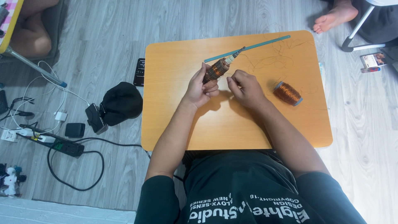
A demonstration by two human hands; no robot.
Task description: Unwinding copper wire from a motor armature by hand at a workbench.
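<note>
My left hand grips a copper-wound motor armature by its lower end, its thin shaft pointing up and to the right. My right hand is just to the right of it, fingers pinched together close to the left hand; a fine wire may run between them but it is too thin to tell. A spool of copper wire lies on its side on the small orange table, to the right of my right hand. Loose thin wire curls over the table's far part.
A long teal strip lies near the table's far edge. On the floor to the left are a phone, a black cap, a power strip with cables and chargers. Another person's bare foot shows at the top right.
</note>
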